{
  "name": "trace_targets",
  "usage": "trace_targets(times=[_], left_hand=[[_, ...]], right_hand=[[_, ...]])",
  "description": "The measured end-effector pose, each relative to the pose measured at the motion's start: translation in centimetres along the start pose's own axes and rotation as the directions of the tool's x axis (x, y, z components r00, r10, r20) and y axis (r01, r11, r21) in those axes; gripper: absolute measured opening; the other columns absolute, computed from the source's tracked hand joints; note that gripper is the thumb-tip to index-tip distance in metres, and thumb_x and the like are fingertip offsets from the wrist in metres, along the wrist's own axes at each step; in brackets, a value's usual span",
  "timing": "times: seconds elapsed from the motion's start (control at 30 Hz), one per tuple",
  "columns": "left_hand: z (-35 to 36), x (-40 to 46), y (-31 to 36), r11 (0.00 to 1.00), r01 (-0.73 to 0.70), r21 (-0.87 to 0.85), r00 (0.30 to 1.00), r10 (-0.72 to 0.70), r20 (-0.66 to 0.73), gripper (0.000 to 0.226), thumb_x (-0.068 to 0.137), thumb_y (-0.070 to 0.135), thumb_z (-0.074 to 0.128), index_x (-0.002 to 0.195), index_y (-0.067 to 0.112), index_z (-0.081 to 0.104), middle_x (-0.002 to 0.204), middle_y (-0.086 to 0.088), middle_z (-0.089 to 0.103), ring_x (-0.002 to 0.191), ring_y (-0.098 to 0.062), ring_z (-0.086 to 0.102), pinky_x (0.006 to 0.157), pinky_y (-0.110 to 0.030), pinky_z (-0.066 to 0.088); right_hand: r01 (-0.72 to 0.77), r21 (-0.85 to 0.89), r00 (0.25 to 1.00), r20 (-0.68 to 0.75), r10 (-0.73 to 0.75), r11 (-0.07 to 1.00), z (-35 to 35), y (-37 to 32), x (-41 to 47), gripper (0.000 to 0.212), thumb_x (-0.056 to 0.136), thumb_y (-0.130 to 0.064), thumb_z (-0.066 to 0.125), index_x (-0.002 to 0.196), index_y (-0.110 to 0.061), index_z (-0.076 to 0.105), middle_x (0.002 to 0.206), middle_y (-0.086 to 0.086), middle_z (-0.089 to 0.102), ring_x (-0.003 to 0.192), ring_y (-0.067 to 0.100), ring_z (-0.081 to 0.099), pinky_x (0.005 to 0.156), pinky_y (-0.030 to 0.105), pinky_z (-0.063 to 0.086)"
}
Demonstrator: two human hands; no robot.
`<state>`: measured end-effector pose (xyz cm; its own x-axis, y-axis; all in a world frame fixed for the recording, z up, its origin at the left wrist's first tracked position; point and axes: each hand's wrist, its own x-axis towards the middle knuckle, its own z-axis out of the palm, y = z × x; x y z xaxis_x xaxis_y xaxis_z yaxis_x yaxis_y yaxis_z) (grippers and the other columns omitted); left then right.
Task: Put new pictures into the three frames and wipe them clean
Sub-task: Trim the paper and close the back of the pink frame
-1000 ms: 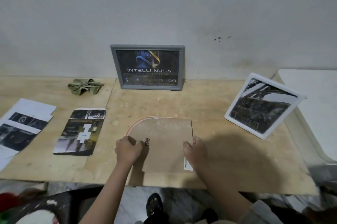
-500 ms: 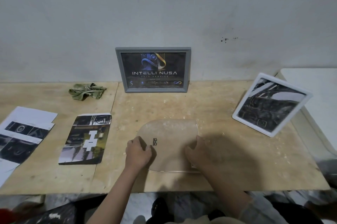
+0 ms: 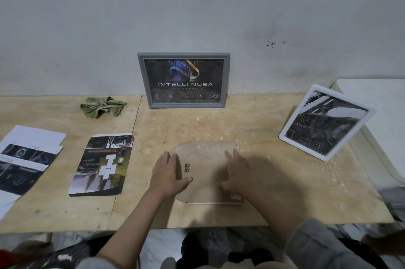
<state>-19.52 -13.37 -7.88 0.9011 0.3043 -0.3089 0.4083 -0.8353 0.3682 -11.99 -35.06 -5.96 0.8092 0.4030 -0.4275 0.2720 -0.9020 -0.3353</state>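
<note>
1. Both hands press flat on a face-down third frame on the table: left hand and right hand, fingers spread, gripping nothing.
2. Likely step: opening its backboard near the small clip.
3. A loose picture lies just left; the cloth waits behind it.

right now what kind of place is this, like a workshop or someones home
Probably a makeshift home work corner, not a proper workshop. The plywood tabletop is bare and dusty against a scuffed white wall, with loose printed pictures and a grey frame set out on it.
</note>
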Motion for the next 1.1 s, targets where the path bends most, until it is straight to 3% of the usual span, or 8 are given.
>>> trace_targets(times=[0.1,0.23,0.4,0.53,0.67,0.8,0.97,1.1], left_hand=[[-1.3,1.5,0.6,0.987,-0.140,0.077,0.968,0.120,0.220,0.125,0.062,0.058,0.078,0.154,0.019,0.002,0.161,-0.002,-0.014,0.148,-0.020,-0.010,0.118,-0.049,0.002],[-1.5,2.5,1.0,0.951,-0.240,0.196,0.908,0.149,0.391,0.136,0.058,0.050,0.084,0.153,0.018,-0.008,0.158,-0.005,-0.023,0.146,-0.020,-0.019,0.117,-0.047,-0.004],[-2.1,3.1,0.6,0.934,-0.284,0.217,0.888,0.171,0.426,0.136,0.058,0.040,0.087,0.153,0.017,-0.008,0.159,-0.007,-0.019,0.147,-0.020,-0.015,0.118,-0.044,-0.003],[-2.7,4.3,0.3,0.919,-0.321,0.231,0.865,0.185,0.467,0.132,0.059,0.034,0.088,0.153,0.015,-0.003,0.160,-0.009,-0.013,0.148,-0.021,-0.008,0.119,-0.039,0.003],[-3.1,5.3,0.2,0.904,-0.357,0.234,0.841,0.202,0.502,0.126,0.062,0.034,0.086,0.153,0.015,0.001,0.161,-0.009,-0.006,0.149,-0.021,0.000,0.118,-0.028,0.012],[-3.0,5.8,-0.2,0.910,-0.363,0.199,0.831,0.220,0.511,0.125,0.063,0.033,0.086,0.153,0.015,0.001,0.161,-0.007,-0.005,0.149,-0.019,0.000,0.116,-0.026,0.013],[-2.6,4.5,-0.8,0.909,-0.368,0.195,0.830,0.226,0.510,0.133,0.063,0.025,0.087,0.152,0.015,-0.011,0.159,-0.007,-0.018,0.147,-0.020,-0.015,0.118,-0.041,0.000],[-2.0,3.8,-0.2,0.899,-0.355,0.255,0.865,0.213,0.455,0.141,0.058,0.028,0.089,0.150,0.013,-0.017,0.157,-0.010,-0.026,0.146,-0.025,-0.019,0.117,-0.048,-0.001]], right_hand=[[0.097,-0.205,0.990,0.125,-0.072,0.974,-1.2,0.1,1.6,0.119,0.068,-0.030,0.079,0.150,-0.024,-0.007,0.157,0.011,-0.017,0.145,0.031,-0.012,0.113,0.054,0.008],[0.164,-0.402,0.971,0.226,-0.076,0.901,-1.4,0.4,3.1,0.128,0.063,-0.034,0.084,0.149,-0.026,-0.010,0.156,0.014,-0.017,0.145,0.033,-0.008,0.115,0.053,0.006],[0.185,-0.416,0.964,0.251,-0.083,0.891,-1.2,0.6,3.6,0.129,0.062,-0.025,0.086,0.150,-0.025,-0.008,0.157,0.014,-0.016,0.145,0.034,-0.006,0.117,0.045,0.006],[0.218,-0.467,0.961,0.254,-0.106,0.857,-1.2,0.3,3.8,0.112,0.074,-0.015,0.076,0.150,-0.020,-0.006,0.156,0.021,-0.011,0.144,0.040,-0.002,0.116,0.048,0.004],[0.246,-0.488,0.951,0.288,-0.111,0.838,-1.3,0.3,4.1,0.113,0.071,-0.016,0.078,0.151,-0.015,-0.003,0.155,0.026,-0.008,0.143,0.043,0.003,0.116,0.046,0.006],[0.251,-0.509,0.948,0.302,-0.103,0.823,-1.1,0.1,4.4,0.108,0.076,-0.013,0.073,0.150,-0.011,-0.005,0.154,0.027,-0.007,0.142,0.046,0.003,0.116,0.046,0.004],[0.221,-0.523,0.960,0.267,-0.088,0.823,-0.6,-0.7,4.3,0.107,0.075,-0.004,0.071,0.150,-0.010,-0.005,0.153,0.032,-0.004,0.139,0.051,0.007,0.116,0.050,0.008],[0.214,-0.456,0.962,0.250,-0.106,0.864,-1.2,-0.3,4.4,0.105,0.077,-0.003,0.066,0.150,-0.018,-0.009,0.154,0.026,-0.014,0.141,0.047,-0.007,0.116,0.049,0.005]])
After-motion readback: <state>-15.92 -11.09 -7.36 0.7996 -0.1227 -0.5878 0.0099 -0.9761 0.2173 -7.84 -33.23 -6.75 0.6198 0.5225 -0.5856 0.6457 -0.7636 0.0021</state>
